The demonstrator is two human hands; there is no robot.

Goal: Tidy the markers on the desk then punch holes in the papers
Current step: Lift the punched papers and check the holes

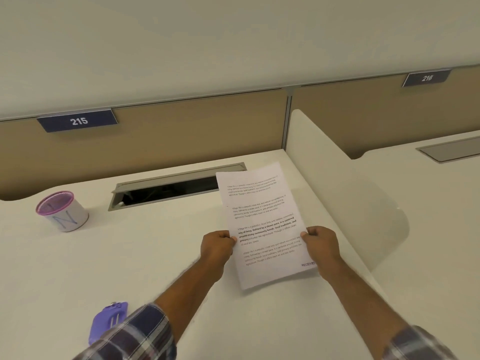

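I hold the printed white paper sheets [262, 224] by both side edges, left hand [217, 246] and right hand [322, 249] fingers pinched on them. The purple plastic hole punch [109, 320] sits at seven o'clock on the counter [130, 255]. Loose sheets could shift, leaving misaligned holes.

Soft even overhead light, faint shadows, slight blur, wide-angle edge curvature

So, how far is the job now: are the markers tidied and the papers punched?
No loose markers show on the desk; whether any sit in the pink cup cannot be seen. In hand: left hand and right hand hold the papers by their sides. Left: punching; the purple punch lies untouched and no holes show.
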